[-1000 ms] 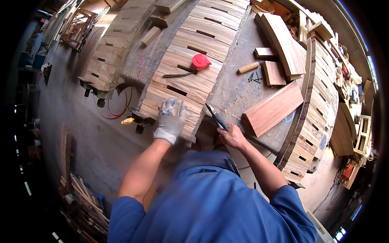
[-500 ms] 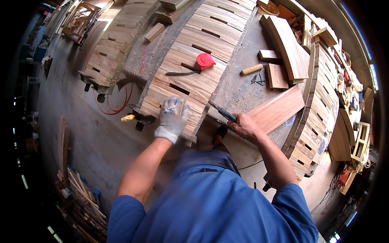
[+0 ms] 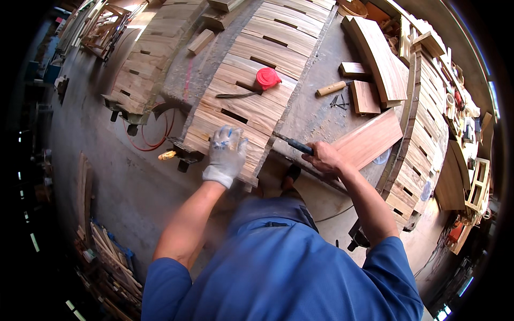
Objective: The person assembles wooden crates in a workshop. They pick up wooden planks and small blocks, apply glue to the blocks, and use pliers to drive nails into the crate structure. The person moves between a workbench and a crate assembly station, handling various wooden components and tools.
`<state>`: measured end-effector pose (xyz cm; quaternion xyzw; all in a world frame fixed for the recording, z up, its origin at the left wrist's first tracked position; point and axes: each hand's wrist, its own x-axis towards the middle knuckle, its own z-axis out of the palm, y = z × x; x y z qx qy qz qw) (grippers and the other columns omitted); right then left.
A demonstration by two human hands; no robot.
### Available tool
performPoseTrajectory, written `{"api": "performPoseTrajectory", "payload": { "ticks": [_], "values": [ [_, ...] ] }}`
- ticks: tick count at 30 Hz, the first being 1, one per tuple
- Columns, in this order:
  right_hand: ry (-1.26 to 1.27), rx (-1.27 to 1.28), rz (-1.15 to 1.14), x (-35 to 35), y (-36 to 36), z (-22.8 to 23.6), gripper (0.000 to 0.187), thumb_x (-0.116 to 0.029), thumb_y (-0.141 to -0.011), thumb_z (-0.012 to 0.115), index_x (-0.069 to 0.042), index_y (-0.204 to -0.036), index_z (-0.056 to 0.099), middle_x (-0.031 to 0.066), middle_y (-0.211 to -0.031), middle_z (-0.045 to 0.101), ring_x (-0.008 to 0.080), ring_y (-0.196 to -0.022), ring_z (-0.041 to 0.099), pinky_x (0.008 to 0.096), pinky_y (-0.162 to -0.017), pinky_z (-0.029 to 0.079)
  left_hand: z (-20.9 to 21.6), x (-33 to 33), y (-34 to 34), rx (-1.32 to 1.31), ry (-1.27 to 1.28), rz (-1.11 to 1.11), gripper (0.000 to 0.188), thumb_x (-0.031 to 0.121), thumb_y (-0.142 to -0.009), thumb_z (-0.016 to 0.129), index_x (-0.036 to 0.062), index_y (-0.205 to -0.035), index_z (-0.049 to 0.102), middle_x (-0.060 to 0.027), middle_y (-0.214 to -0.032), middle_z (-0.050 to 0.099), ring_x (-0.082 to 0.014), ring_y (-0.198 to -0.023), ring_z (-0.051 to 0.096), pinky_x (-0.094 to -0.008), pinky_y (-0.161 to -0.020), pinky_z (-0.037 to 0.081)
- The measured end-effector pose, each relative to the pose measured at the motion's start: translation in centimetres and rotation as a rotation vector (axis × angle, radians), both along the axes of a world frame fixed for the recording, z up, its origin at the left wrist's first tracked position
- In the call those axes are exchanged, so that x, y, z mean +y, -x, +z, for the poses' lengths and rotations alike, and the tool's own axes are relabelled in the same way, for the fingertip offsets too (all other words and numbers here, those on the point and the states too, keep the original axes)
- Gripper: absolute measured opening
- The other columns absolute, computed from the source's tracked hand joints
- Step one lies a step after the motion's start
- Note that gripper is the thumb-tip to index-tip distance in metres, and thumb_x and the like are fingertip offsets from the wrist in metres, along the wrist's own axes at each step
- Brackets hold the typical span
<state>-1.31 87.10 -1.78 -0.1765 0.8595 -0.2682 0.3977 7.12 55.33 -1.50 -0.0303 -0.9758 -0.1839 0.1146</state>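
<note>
My left hand (image 3: 225, 152), in a pale glove with blue marks, lies flat with fingers stretched on the near end of a long row of slotted wooden pieces (image 3: 251, 109). Bare, my right hand (image 3: 325, 158) is wrapped round the dark blue grip of a slim hand tool (image 3: 296, 144). The tool's narrow dark shaft points left, its tip near the row's right edge; exactly what kind it is I cannot make out. Farther up the row sits a red tape measure (image 3: 267, 78), a dark strap (image 3: 235, 96) beside it.
Right of the row, a grey bench top (image 3: 308, 120) holds a wooden-handled tool (image 3: 331, 89), several dark screws or nails (image 3: 338, 101), wood blocks (image 3: 366, 97) and a reddish board (image 3: 369, 140). Another slotted row (image 3: 415, 166) stands farther right. A yellow-handled clamp (image 3: 167, 155) juts out at left.
The tool in my right hand has tipped to a flatter angle, with the hand slightly higher. My left hand stays on the wood. The whole view has shifted slightly.
</note>
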Motion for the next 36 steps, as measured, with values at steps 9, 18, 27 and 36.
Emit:
{"api": "performPoseTrajectory", "payload": {
  "ticks": [9,18,27,36],
  "values": [
    [0.019,-0.098,-0.114,-1.0,-1.8,0.5,0.037,-0.034,-0.095,0.071,0.002,-0.101,0.067,0.0170,-0.075,0.065,0.0283,-0.075,0.064,0.0441,-0.073,0.051,-0.5,-0.2,-0.2,0.016,0.058,0.009,0.031,0.019,-0.088,0.075,0.0064,-0.116,0.069,-0.0169,-0.119,0.065,-0.0391,-0.116,0.058,-0.0507,-0.104,0.046],
    [0.555,-1.006,-0.963,-6.7,-9.9,-0.6,0.029,-0.030,-0.106,0.063,-0.001,-0.105,0.065,0.0052,-0.080,0.064,0.0173,-0.066,0.060,0.0328,-0.059,0.052,-0.4,-0.3,0.0,0.023,0.068,0.003,0.031,0.020,-0.088,0.074,0.0056,-0.115,0.070,-0.0176,-0.118,0.065,-0.0393,-0.115,0.058,-0.0504,-0.103,0.047],
    [1.204,-1.521,-1.223,-11.7,-11.3,0.9,0.036,-0.034,-0.109,0.052,0.002,-0.115,0.055,0.0083,-0.095,0.059,0.0190,-0.080,0.058,0.0335,-0.072,0.052,-0.5,-0.1,0.0,-0.014,0.078,0.020,0.032,0.025,-0.090,0.070,0.0058,-0.116,0.071,-0.0166,-0.118,0.066,-0.0377,-0.117,0.057,-0.0492,-0.104,0.046],
    [1.129,-1.368,-1.258,-10.3,-11.9,3.0,0.040,-0.035,-0.109,0.050,0.004,-0.115,0.056,0.0129,-0.091,0.062,0.0246,-0.078,0.060,0.0400,-0.072,0.053,-0.2,-0.2,0.0,0.010,0.043,0.003,0.027,0.016,-0.089,0.072,0.0061,-0.114,0.070,-0.0175,-0.117,0.065,-0.0401,-0.114,0.058,-0.0509,-0.102,0.047]
  ]
}}
